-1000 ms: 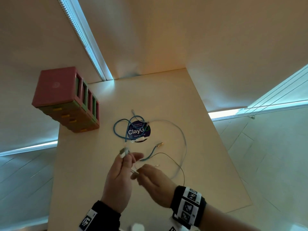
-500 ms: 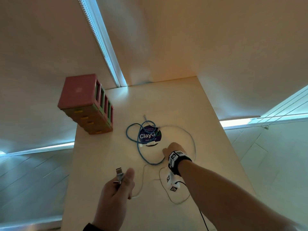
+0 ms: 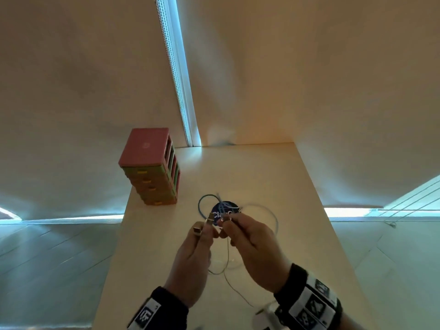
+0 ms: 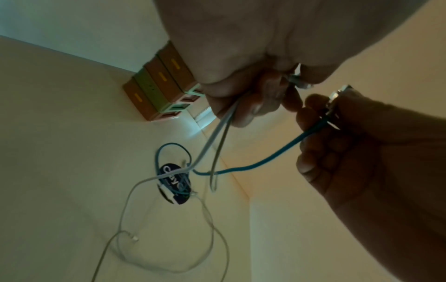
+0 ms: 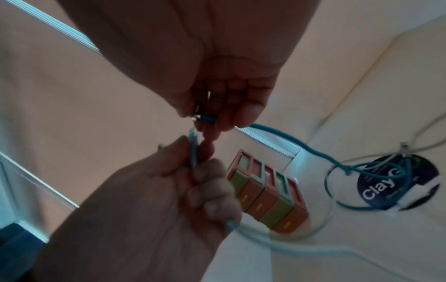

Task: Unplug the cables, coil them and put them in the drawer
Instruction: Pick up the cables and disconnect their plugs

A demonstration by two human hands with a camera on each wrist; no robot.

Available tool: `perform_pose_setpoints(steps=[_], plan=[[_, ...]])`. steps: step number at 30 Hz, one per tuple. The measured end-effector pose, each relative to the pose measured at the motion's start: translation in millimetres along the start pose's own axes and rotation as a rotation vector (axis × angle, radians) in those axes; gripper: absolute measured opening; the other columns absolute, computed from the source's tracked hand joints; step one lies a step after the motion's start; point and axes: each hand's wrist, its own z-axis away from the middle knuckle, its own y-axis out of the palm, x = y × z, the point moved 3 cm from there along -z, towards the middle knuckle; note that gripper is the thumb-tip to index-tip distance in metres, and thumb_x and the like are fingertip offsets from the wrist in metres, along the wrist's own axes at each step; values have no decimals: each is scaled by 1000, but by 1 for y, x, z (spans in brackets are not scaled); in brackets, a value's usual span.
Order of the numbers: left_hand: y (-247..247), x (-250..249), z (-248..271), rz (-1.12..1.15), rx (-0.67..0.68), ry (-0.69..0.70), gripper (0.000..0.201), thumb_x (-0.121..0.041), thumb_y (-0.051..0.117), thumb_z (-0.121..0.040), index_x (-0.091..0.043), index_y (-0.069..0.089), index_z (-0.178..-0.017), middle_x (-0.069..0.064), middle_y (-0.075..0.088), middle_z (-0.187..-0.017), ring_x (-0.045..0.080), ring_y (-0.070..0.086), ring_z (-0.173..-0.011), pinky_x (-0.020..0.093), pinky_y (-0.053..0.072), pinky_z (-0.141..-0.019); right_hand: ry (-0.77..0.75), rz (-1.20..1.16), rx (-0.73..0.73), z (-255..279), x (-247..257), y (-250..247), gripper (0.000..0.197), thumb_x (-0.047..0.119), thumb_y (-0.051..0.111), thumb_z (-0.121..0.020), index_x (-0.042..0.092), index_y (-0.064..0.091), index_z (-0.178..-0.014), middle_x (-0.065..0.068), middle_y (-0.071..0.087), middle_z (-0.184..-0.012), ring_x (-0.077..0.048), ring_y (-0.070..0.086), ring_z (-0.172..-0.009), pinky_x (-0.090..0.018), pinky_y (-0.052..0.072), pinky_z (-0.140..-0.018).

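Note:
Both hands are raised above the table (image 3: 273, 186), close together. My left hand (image 3: 207, 232) grips the pale cable (image 4: 217, 133) in a fist; two strands hang from it and two metal plugs (image 3: 210, 217) stick up above the fingers. My right hand (image 3: 228, 223) pinches the plug end of the blue cable (image 5: 301, 145) between thumb and fingers, right beside the left fingertips. The blue cable runs down to a loop (image 3: 204, 206) lying across a round dark "ClayG" disc (image 3: 232, 207). The drawer unit (image 3: 152, 167), pink and green, stands at the table's far left.
Slack pale cable (image 4: 130, 200) lies in loose loops on the table under my hands, with a small plug end (image 4: 135, 238) lying free. A wall and a window strip (image 3: 181, 91) close off the table's far end. The table's edges drop off left and right.
My right hand was stretched out to the disc half a second ago; it has come back up beside the left hand, holding the blue cable's end. The left hand kept its grip.

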Motion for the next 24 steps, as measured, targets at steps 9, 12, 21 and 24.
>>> perform_pose_setpoints(steps=[9,12,21,24], plan=[[41,-23,-6,-221,234,239,29,-44,35,-107,-41,60,-121,-11,73,-106,10,67,-100,34,53,-88,103,-278,-287,14,2,-12,25,19,58,-107,29,79,-99,-17,69,-82,-14,61,-57,-31,54,-57],[54,-26,-3,-248,280,229,28,-43,34,-105,-51,56,-122,-14,73,-113,8,69,-104,25,56,-88,164,-414,-329,15,0,-15,22,21,61,-105,21,83,-98,-11,70,-80,-15,59,-59,-30,50,-56],[65,-29,-20,-356,217,334,28,-38,37,-108,-27,62,-111,2,63,-106,25,63,-99,52,54,-86,101,-216,-334,15,1,-29,24,38,59,-104,35,82,-101,-9,65,-103,-20,66,-101,-34,55,-90],[66,-33,-20,-201,214,240,29,-35,40,-107,-22,65,-115,10,67,-109,31,65,-103,56,53,-93,70,-80,-303,17,-5,-31,31,58,53,-101,47,78,-115,4,59,-113,-14,61,-113,-30,52,-96]])
